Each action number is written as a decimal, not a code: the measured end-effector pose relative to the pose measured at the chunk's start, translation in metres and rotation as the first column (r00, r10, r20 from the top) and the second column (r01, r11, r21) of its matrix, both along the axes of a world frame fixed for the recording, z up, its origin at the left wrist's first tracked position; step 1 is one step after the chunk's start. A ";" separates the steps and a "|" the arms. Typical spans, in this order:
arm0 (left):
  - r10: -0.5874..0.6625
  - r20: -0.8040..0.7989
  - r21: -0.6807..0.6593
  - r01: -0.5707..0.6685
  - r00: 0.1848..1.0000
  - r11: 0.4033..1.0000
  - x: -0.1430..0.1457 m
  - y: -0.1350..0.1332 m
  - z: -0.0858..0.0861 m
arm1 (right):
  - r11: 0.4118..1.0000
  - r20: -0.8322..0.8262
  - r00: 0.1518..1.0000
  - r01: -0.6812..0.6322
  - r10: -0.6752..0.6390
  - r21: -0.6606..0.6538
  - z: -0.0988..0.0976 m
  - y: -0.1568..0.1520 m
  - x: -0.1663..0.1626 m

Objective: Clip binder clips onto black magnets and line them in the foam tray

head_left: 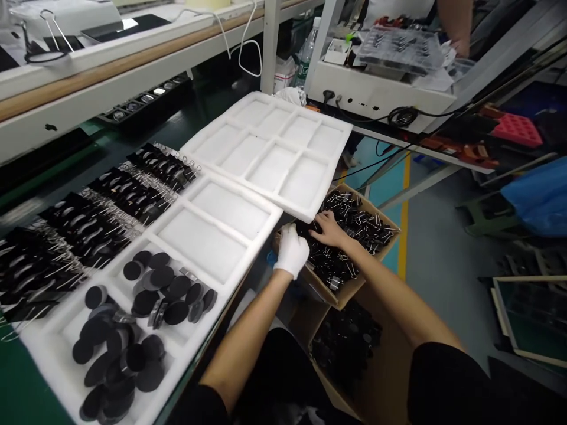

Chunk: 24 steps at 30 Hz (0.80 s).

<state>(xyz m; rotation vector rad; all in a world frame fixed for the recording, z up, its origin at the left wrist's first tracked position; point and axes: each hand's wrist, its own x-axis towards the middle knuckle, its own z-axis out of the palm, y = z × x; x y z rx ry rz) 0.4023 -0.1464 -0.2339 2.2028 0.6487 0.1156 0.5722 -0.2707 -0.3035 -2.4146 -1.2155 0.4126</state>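
Note:
My left hand [292,251], in a white glove, is at the left edge of a cardboard box [370,268], its fingers curled closed; anything inside them is hidden. My bare right hand [328,229] reaches over the same box from the right, palm down, fingers bent and somewhat apart, with no held thing visible. Black binder clips [367,227] with silver handles fill the box in a loose heap. Just above my hands, the corner of a white foam tray [295,177] juts over the box.
A nearer foam tray [199,242] holds piled black discs [162,277]. Clipped black pieces [115,192] stand in rows along its left. Below the clip box, another carton holds dark pieces [348,336]. Behind are a bench frame [270,47], cables and another person's arm [458,26].

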 end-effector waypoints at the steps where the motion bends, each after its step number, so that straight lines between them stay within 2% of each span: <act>1: -0.041 -0.088 0.077 0.048 0.995 0.996 0.015 0.002 0.000 | 1.000 -0.008 1.000 -0.008 0.008 0.027 0.000 -0.006 0.001; 3: -0.085 -0.228 0.178 0.127 0.970 0.976 0.039 0.002 -0.002 | 0.997 -0.013 1.000 0.011 -0.009 0.081 -0.004 -0.016 -0.002; 5: -0.081 -0.301 0.218 0.151 0.950 0.964 0.051 -0.002 -0.007 | 0.989 -0.007 0.997 0.072 -0.072 0.131 -0.011 -0.022 -0.007; 7: -0.050 -0.313 0.271 0.139 0.948 0.953 0.051 -0.010 -0.014 | 0.972 0.002 0.987 0.157 -0.160 0.175 -0.019 -0.024 -0.011; 9: -0.030 -0.286 0.375 0.140 0.958 0.916 0.045 -0.018 -0.021 | 0.947 -0.009 0.970 0.241 -0.245 0.215 -0.024 -0.021 -0.012; 12: -0.011 -0.251 0.481 0.134 0.968 0.866 0.038 -0.029 -0.025 | 0.933 -0.060 0.955 0.297 -0.291 0.205 -0.027 -0.011 -0.005; 15: 0.066 -0.336 0.414 0.084 0.940 0.906 0.051 -0.035 -0.023 | 0.939 -0.129 0.940 0.328 -0.315 0.100 -0.026 0.003 0.006; 17: 0.048 -0.408 0.299 0.084 0.912 0.950 0.067 -0.035 -0.021 | 0.930 -0.160 0.922 0.365 -0.352 0.053 -0.026 0.010 0.011; 21: -0.082 -0.453 0.113 0.149 0.888 0.982 0.089 -0.024 -0.022 | 0.922 -0.180 0.914 0.381 -0.364 0.071 -0.025 0.009 0.006; 24: -0.074 -0.440 0.059 0.111 0.895 0.992 0.092 -0.016 -0.022 | 0.915 -0.189 0.916 0.381 -0.355 0.130 -0.020 0.000 -0.005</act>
